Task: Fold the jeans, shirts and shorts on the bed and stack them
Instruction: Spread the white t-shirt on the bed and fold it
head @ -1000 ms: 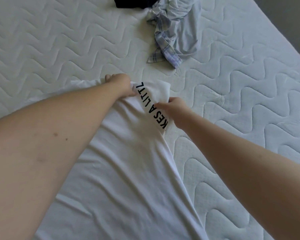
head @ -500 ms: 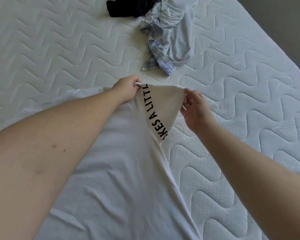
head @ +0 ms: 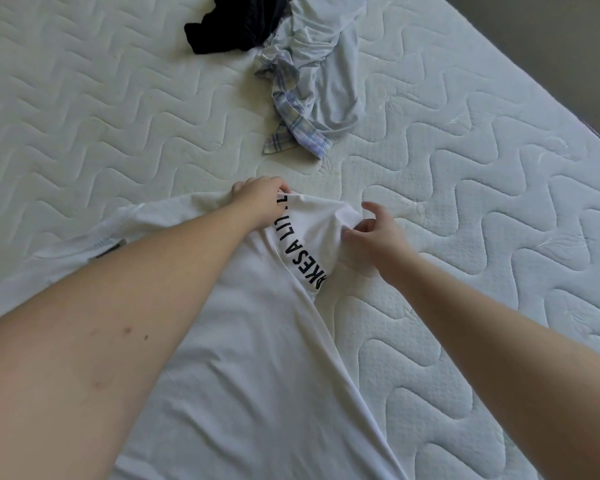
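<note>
A white T-shirt point(head: 257, 358) with black lettering lies spread on the mattress, running from the bottom of the view up to the middle. My left hand point(head: 262, 204) grips its far edge beside the lettering. My right hand point(head: 374, 233) pinches the folded-over corner of the same edge between thumb and fingers, the other fingers spread. A light blue shirt with a plaid lining point(head: 319, 88) lies crumpled further up the bed. A dark garment point(head: 236, 27) is bunched next to it at the top edge.
The quilted white mattress point(head: 482, 220) fills the view. Its right edge point(head: 568, 109) runs diagonally at the upper right, with grey floor beyond it.
The stretched edge of the T-shirt has slackened as my right hand moved back toward my left hand. The corner now bunches under my right fingers.
</note>
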Tool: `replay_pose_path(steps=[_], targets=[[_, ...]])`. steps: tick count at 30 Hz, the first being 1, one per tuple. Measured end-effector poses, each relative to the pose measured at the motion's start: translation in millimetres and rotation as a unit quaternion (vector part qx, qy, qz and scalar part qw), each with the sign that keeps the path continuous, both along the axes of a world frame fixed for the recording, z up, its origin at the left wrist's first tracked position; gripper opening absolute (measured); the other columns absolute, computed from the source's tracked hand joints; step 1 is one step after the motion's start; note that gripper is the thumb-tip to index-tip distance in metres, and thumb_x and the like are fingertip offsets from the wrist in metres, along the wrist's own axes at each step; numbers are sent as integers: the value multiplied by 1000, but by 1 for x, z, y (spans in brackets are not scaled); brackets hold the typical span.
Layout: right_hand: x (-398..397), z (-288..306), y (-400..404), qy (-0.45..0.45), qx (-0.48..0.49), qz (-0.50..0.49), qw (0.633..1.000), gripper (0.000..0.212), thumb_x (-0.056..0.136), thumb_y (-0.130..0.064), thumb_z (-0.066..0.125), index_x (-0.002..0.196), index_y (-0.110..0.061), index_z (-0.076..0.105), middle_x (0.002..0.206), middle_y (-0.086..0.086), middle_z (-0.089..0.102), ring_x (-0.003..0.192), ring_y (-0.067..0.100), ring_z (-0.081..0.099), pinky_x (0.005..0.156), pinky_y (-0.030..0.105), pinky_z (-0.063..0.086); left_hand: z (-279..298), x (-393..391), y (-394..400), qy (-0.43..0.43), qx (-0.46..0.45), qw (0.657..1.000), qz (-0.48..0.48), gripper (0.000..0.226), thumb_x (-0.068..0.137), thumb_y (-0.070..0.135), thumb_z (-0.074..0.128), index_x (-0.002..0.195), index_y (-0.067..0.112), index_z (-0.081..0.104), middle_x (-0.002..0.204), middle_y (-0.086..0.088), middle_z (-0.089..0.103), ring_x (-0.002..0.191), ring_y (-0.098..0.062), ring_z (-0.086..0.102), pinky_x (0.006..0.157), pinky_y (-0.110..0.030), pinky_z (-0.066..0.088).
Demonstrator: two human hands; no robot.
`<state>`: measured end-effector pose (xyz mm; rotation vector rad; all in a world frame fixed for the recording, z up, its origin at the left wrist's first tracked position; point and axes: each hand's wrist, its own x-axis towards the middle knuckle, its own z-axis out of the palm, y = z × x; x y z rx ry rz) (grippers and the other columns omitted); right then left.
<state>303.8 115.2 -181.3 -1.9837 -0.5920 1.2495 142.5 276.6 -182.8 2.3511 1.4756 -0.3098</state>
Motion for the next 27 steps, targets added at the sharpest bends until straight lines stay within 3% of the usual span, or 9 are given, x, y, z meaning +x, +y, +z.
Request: replay_pose_path(steps=[2,6,10,11,13,15,19,23,27], targets=[[6,2,1,17,27,-14,999,59,82,-24,73,135,-27,48,86,-7,59,75,10,60,59,20,45,2,3,2,6,6,1000,3,28,93,30,60,121,31,60,125,1,61,120,-25,52,102,-37,36],[21,8,-1,164,141,-58,975,41,84,4,62,120,-15,57,70,-4,51,69,13,54,88,38,54,7,5,2,4,11,1000,-8,22,96,30,56,115,24,64,122,-4,60,115,-28,54,96,-37,39],[26,19,1,318,195,-140,917,37,87,9,55,116,-13,57,77,3,59,66,14,65,81,35,57,15,8,-6,-27,-35,999,1,19,92,23,48,108,24,59,114,-6,65,107,-30,56,85,-32,38],[26,20,2,323,180,-153,917,32,89,6,55,114,-14,57,87,7,62,69,17,69,77,33,58,18,11,-7,-37,-58,998,3,17,90,23,48,105,26,56,113,-5,65,105,-29,57,84,-32,40],[24,16,0,212,103,-139,962,24,92,-2,54,112,-14,55,100,12,64,73,19,71,72,32,59,21,25,-10,-65,-105,992,4,17,91,28,48,107,28,55,114,-3,64,102,-25,58,89,-34,46],[21,6,-8,102,26,-125,987,26,92,-6,51,118,-12,52,94,10,65,71,17,67,69,31,57,22,41,-14,-85,-143,986,0,31,93,39,51,121,26,55,121,-2,61,106,-23,58,90,-33,46],[15,-5,-27,157,0,-64,986,36,88,-11,61,123,-14,54,101,9,73,78,16,65,57,25,44,20,69,-20,-59,-170,981,-78,49,91,45,63,132,20,55,134,-5,57,118,-23,56,89,-28,41],[7,-14,-38,140,-14,7,990,39,82,-23,73,119,-23,60,103,-2,71,83,8,64,66,20,43,27,81,-17,10,-169,973,-159,34,91,43,63,119,24,66,111,5,65,97,-16,58,84,-29,44],[4,-13,-41,250,59,54,965,51,79,-20,81,124,-14,59,104,6,74,96,17,71,83,26,53,38,78,-9,-97,-197,968,-119,3,93,35,62,92,33,61,90,13,60,79,-5,53,66,-22,40]])
